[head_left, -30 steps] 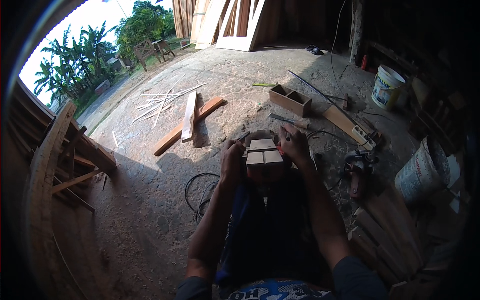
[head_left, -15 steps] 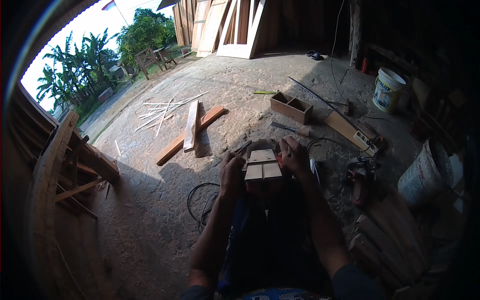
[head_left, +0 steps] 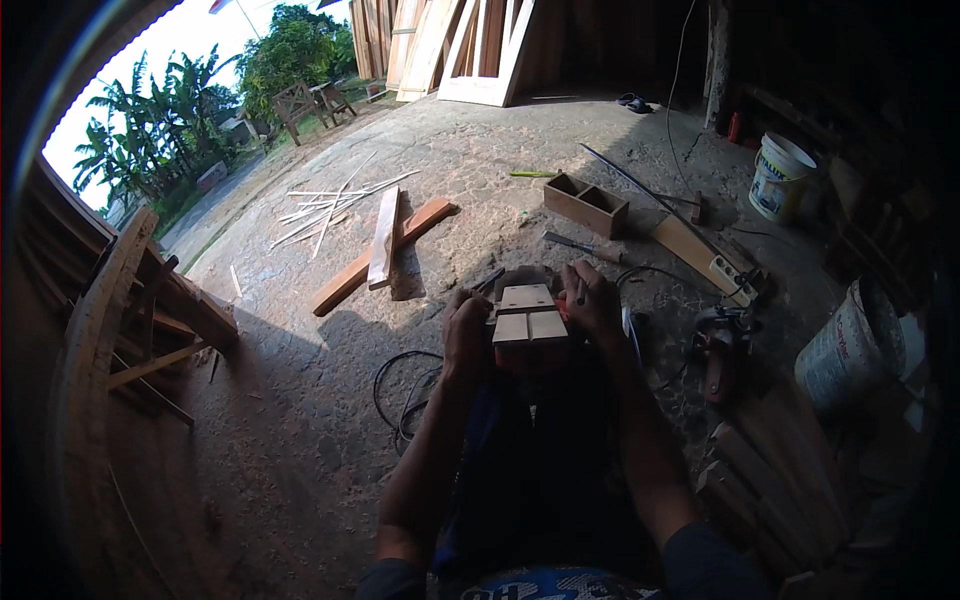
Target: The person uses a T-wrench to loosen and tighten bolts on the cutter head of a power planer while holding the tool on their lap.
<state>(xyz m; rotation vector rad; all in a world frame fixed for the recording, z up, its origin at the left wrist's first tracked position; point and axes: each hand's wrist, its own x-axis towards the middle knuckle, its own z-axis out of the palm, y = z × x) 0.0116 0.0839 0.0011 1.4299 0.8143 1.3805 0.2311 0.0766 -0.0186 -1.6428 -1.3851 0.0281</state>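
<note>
An electric hand planer (head_left: 515, 327) with a red body lies upside down above my lap, its pale sole plates facing up. A groove runs down the middle of the nearer plate, and a dark slot separates it from the farther one. My left hand (head_left: 464, 330) is closed at the planer's left side; a small dark piece sticks out past its fingers. On the other side my right hand (head_left: 597, 305) curls against the red body, with a short dark rod by its fingertips that I cannot name. Both palms are hidden.
Ahead lie two crossed boards (head_left: 384, 245) and several thin wood strips (head_left: 325, 208). A chisel (head_left: 583, 247) and a two-compartment wooden box (head_left: 586, 207) sit farther right, near a power strip (head_left: 733, 281), another power tool (head_left: 722, 350) and a white bucket (head_left: 781, 178). A black cable (head_left: 385, 385) coils at left.
The view has tipped slightly, so the floor things sit a little differently. Both hands stay at the planer's sides, with only slight shifts of the fingers.
</note>
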